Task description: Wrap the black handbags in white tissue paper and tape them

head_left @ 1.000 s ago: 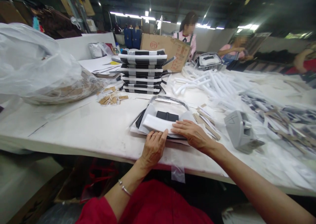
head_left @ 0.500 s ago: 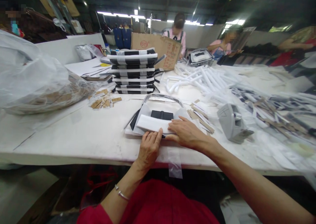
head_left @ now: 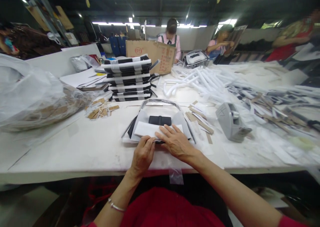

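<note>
A black handbag (head_left: 160,120) lies flat on the table, partly covered by white padding, with its wrapped handle arching away from me. Across its near part is a folded white foam sheet (head_left: 145,129). At the sheet's near edge, the fingers of my left hand (head_left: 142,156) are bent and pinched together on it. My right hand (head_left: 176,142) rests palm down over the sheet's right part, fingers stretched out. The bag's near edge is partly hidden by both hands.
A stack of padded black bags (head_left: 130,78) stands behind. A grey tape dispenser (head_left: 228,122) and cardboard strips (head_left: 200,118) lie to the right, tags (head_left: 100,110) and a large plastic bag (head_left: 37,93) to the left. White foam rolls (head_left: 197,80) and co-workers are farther back.
My right hand has slid left and spread flatter over the foam sheet. The left hand's fingers have drawn together at the near edge. The whole view has shifted slightly.
</note>
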`<state>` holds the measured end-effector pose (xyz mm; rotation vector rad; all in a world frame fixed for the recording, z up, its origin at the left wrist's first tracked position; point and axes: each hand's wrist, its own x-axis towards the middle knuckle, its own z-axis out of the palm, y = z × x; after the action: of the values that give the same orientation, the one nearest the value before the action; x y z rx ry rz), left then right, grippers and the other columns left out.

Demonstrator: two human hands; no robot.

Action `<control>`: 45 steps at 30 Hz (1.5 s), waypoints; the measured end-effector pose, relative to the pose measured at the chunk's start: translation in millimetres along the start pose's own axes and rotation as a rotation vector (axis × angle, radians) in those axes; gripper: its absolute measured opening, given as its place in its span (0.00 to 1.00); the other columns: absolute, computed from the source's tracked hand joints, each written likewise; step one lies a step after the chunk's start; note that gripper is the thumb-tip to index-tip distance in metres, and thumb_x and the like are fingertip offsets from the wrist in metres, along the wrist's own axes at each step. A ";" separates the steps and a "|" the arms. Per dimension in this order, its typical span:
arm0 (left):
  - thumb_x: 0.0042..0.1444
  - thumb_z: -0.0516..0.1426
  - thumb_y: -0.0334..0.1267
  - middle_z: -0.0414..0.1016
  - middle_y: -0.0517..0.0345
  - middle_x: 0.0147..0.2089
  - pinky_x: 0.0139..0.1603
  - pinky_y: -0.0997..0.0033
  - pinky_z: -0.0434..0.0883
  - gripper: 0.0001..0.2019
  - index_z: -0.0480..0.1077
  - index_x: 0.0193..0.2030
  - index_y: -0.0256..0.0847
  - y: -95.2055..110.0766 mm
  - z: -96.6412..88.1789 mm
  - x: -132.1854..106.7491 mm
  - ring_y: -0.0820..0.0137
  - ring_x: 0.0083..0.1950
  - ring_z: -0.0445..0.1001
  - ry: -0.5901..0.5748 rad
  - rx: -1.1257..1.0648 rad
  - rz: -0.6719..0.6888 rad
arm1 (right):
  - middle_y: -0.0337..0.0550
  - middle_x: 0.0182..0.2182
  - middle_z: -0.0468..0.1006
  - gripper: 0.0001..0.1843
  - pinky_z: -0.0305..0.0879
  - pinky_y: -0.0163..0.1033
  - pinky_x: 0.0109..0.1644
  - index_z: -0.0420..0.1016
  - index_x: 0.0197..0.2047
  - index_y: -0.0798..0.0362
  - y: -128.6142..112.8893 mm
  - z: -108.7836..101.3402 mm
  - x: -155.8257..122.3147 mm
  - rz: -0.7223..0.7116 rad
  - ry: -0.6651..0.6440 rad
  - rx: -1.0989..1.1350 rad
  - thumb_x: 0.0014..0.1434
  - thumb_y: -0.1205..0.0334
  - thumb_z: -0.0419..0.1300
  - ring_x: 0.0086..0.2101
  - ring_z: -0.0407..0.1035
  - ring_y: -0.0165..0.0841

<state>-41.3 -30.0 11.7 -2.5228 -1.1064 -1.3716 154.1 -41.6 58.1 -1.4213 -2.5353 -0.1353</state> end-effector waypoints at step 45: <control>0.67 0.50 0.49 0.70 0.46 0.63 0.69 0.35 0.50 0.24 0.62 0.67 0.43 -9.0 23.5 45.5 0.53 0.68 0.62 -0.452 0.371 -0.009 | 0.54 0.62 0.68 0.18 0.53 0.67 0.62 0.73 0.56 0.50 18.8 -13.9 0.1 0.245 -0.086 0.050 0.68 0.53 0.55 0.62 0.60 0.52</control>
<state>-14.6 10.9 29.4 -2.5931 -1.2908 -0.5276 172.1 -34.3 71.0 -1.7366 -2.3851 0.0320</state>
